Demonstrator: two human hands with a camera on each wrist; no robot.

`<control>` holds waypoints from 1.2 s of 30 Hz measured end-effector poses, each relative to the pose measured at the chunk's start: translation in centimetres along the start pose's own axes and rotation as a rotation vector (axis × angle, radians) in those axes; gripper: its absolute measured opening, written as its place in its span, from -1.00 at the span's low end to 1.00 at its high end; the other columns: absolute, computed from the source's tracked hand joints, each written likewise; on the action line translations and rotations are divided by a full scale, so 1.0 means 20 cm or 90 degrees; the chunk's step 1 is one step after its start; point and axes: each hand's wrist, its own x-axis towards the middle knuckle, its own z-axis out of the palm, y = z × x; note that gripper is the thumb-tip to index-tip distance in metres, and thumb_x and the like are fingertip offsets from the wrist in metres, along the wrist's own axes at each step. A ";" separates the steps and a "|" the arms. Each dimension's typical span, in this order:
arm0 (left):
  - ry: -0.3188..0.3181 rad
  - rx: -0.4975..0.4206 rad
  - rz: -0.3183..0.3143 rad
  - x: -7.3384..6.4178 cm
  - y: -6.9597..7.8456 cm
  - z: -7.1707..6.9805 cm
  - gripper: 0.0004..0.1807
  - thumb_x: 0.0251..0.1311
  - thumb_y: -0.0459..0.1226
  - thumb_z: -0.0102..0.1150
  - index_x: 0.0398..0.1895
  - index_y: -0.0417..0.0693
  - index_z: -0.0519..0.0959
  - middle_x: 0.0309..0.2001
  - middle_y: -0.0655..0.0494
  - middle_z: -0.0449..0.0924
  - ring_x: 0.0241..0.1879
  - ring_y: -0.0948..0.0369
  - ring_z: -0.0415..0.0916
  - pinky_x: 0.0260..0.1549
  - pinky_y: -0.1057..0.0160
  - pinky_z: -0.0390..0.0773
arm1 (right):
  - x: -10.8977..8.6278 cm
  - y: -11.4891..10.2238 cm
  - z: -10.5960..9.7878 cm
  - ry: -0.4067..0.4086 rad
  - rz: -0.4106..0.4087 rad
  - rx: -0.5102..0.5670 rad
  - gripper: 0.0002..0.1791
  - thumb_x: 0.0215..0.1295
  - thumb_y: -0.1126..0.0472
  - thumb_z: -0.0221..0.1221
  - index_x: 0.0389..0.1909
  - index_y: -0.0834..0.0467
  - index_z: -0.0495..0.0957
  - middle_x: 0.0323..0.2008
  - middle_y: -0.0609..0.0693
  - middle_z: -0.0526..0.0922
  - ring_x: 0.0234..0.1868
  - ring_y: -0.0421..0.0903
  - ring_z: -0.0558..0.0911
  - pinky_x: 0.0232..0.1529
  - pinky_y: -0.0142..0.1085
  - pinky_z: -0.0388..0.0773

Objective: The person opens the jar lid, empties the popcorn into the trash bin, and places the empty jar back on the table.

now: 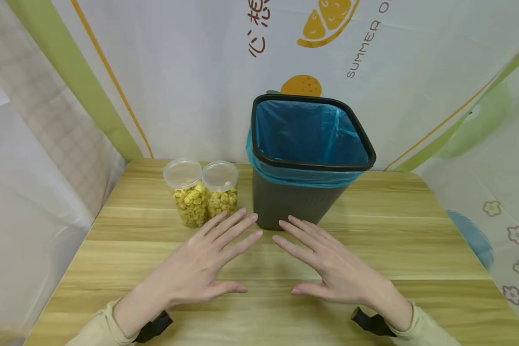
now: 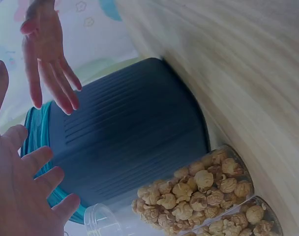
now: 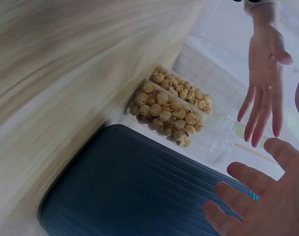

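Two clear plastic jars of popcorn stand side by side at the back left of the table: the left jar and the right jar, both with clear lids. To their right is a dark trash bin lined with a blue bag. My left hand is held over the table in front of the jars, fingers straight and spread, holding nothing. Opposite it, my right hand is likewise spread and holds nothing, in front of the bin. The left fingertips overlap the right jar's base in the head view.
The wooden table carries the jars and bin near its back edge. Behind hangs a white printed curtain with fruit drawings, and more fabric hangs along the right side. A black strap is on the left wrist.
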 end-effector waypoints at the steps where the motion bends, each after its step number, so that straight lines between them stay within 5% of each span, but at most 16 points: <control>1: -0.002 0.002 -0.006 0.01 0.00 0.00 -0.09 0.42 0.42 -0.37 0.65 0.10 0.10 0.67 0.03 0.00 0.64 -0.05 0.03 0.63 0.00 -0.08 | 0.00 0.00 0.00 0.004 0.003 0.006 -0.03 0.35 -0.40 0.13 0.64 -0.05 0.08 0.66 0.03 0.05 0.65 0.12 0.12 0.43 0.17 0.37; 20: 0.095 -0.002 -0.114 0.09 -0.17 -0.06 -0.06 0.41 0.42 -0.37 0.63 0.03 0.14 0.63 -0.01 0.12 0.64 -0.02 0.02 0.63 -0.06 -0.02 | 0.03 -0.01 0.00 0.073 0.052 0.084 -0.09 0.42 -0.42 -0.01 0.63 -0.02 0.11 0.62 -0.07 0.19 0.60 0.05 0.27 0.35 0.11 0.50; 25: 0.152 -0.034 -0.152 0.08 -0.24 -0.08 -0.06 0.41 0.40 -0.31 0.63 -0.01 0.14 0.59 -0.05 0.21 0.64 0.00 0.05 0.63 -0.09 -0.02 | 0.03 -0.01 0.01 0.107 0.047 0.087 -0.14 0.48 -0.36 -0.05 0.60 0.07 0.17 0.59 -0.06 0.25 0.56 0.05 0.33 0.37 0.00 0.49; 31: 0.243 -0.091 -0.194 0.06 -0.33 -0.09 -0.05 0.41 0.36 -0.18 0.59 -0.12 0.18 0.53 -0.13 0.31 0.59 -0.08 0.13 0.60 -0.19 0.00 | 0.02 0.00 0.01 0.121 0.057 0.092 -0.18 0.45 -0.18 0.17 0.59 0.08 0.19 0.55 -0.03 0.32 0.54 0.01 0.37 0.44 -0.19 0.43; 36: 0.275 -0.121 -0.238 0.03 -0.37 -0.09 -0.02 0.38 0.39 -0.17 0.58 -0.13 0.19 0.54 -0.15 0.29 0.59 -0.13 0.13 0.61 -0.21 -0.05 | 0.01 0.01 0.00 0.110 0.076 0.096 -0.17 0.42 -0.08 0.24 0.60 0.05 0.17 0.56 -0.04 0.32 0.55 -0.04 0.35 0.47 -0.25 0.39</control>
